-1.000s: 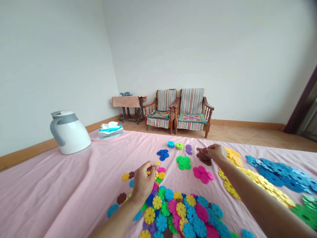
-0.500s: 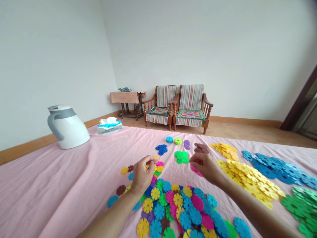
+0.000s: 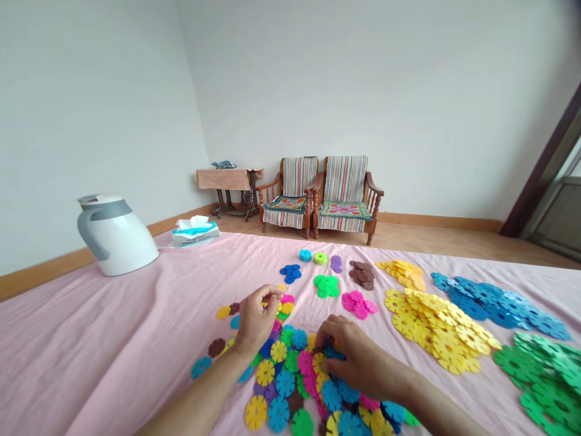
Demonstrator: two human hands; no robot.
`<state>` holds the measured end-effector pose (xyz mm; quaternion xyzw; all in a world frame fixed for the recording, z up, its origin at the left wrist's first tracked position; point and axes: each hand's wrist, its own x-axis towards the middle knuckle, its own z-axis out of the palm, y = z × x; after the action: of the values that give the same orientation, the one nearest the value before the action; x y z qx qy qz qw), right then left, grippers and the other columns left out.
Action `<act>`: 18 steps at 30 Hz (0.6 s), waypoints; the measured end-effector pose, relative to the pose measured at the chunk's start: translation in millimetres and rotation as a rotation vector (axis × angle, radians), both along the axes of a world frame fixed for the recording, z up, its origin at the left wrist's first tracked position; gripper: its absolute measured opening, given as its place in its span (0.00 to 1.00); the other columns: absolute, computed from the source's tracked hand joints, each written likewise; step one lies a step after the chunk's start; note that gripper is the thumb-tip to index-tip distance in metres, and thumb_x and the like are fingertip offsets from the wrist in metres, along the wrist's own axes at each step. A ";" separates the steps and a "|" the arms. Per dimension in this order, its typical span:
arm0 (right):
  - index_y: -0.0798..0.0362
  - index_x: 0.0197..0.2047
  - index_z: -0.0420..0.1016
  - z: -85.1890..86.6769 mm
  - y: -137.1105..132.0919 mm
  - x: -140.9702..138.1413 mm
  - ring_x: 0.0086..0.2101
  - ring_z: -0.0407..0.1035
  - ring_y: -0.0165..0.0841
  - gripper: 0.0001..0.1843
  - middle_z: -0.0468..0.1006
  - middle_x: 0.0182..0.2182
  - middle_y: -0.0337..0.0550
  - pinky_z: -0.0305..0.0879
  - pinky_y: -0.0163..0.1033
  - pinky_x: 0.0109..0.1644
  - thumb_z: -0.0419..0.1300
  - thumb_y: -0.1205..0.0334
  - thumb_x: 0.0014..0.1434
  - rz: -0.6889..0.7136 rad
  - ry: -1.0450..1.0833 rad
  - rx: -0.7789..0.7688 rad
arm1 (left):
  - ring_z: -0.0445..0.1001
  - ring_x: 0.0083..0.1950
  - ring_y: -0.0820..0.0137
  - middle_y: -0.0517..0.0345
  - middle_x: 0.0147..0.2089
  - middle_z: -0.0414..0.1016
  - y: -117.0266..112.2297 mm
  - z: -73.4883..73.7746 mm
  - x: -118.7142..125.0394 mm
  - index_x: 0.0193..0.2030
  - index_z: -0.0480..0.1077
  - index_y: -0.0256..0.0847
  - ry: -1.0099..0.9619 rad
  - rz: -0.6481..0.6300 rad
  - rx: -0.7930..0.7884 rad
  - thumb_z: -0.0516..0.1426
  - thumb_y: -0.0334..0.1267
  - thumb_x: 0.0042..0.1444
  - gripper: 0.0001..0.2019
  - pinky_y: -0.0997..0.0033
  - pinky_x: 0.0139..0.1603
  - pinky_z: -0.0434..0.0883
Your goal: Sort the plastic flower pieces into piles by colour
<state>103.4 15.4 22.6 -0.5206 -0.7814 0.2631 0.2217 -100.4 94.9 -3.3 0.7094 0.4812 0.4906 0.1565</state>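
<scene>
My left hand (image 3: 258,320) hovers at the left edge of a mixed pile of notched plastic snowflake discs (image 3: 285,383). Its thumb and fingertips are pinched together; what they hold, if anything, is hidden. My right hand (image 3: 356,357) reaches down onto the same pile, its thumb and fingers apart over yellow and blue discs. Just beyond the hands lie small sorted groups: pink discs (image 3: 359,304), green discs (image 3: 326,286), dark blue discs (image 3: 290,273) and brown discs (image 3: 362,274).
On the right are heaps of larger yellow discs (image 3: 442,327), blue discs (image 3: 494,300) and green discs (image 3: 540,378). Blue (image 3: 305,255) and lime (image 3: 320,258) stacks stand farther back, near purple discs (image 3: 336,264). A white jug (image 3: 124,242) and tissue box (image 3: 195,233) stand left on the pink cloth (image 3: 113,339).
My right hand has moved from beside the brown and pink groups back toward me, down onto the mixed pile. My left hand keeps its pinch in nearly the same place. The view has shifted slightly.
</scene>
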 end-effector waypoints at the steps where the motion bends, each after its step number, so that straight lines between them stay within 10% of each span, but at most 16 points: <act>1: 0.52 0.35 0.72 0.2 -0.8 0.5 0.38 0.64 0.34 0.11 0.73 0.36 0.41 0.59 0.37 0.42 0.59 0.69 0.44 -0.014 0.002 -0.009 | 0.78 0.35 0.68 0.57 0.32 0.80 0.2 -0.1 -0.1 0.30 0.73 0.40 0.002 0.001 -0.002 0.50 0.32 0.52 0.10 0.71 0.39 0.74; 18: 0.54 0.26 0.72 -0.8 11.9 20.3 0.23 0.61 0.24 0.04 0.70 0.21 0.33 0.53 0.29 0.25 0.60 0.71 0.43 -0.064 0.253 -0.187 | 0.78 0.36 0.68 0.57 0.32 0.80 2.4 -3.0 -0.9 0.31 0.73 0.39 0.013 -0.002 -0.023 0.50 0.32 0.52 0.10 0.71 0.40 0.73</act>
<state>123.7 27.3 21.8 -0.5263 -0.7023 0.3909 0.2773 -101.3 97.3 -6.3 0.7113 0.4871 0.4802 0.1619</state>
